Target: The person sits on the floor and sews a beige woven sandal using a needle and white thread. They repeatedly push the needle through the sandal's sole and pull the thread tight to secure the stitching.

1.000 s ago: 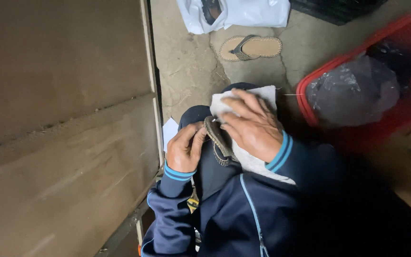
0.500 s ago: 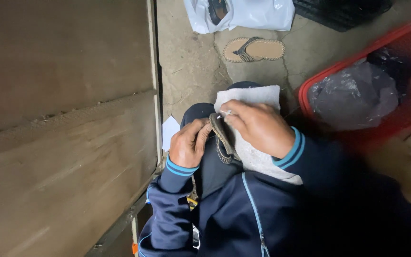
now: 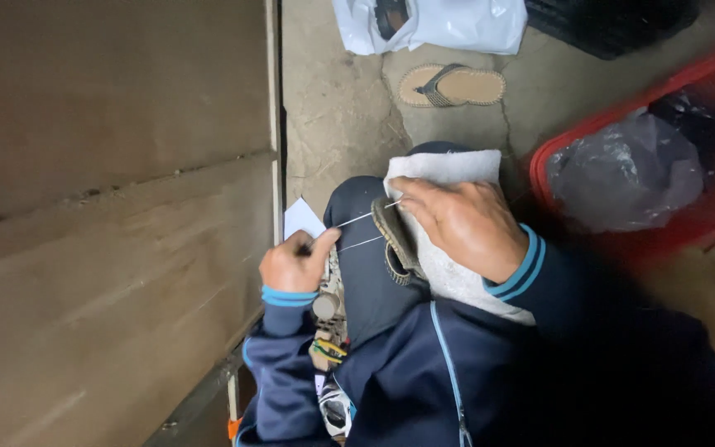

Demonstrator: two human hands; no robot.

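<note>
Resting on a white folded cloth (image 3: 448, 170) over the raised knee, a dark woven sandal (image 3: 392, 236) was pinned flat by the right hand (image 3: 465, 223), fingers closed down on it. A pale doubled thread (image 3: 357, 230) was pulled taut from the sandal's edge, pinched between thumb and fingers of the left hand (image 3: 293, 263). A red plastic basket (image 3: 568, 145) at the right was filled by a grey crumpled plastic bag (image 3: 626, 170). A tan flip-flop (image 3: 451, 85) and a white plastic bag (image 3: 448, 21) were seen on the cracked concrete floor (image 3: 333, 108), narrowed by a brown wooden panel (image 3: 109, 207) at the left
</note>
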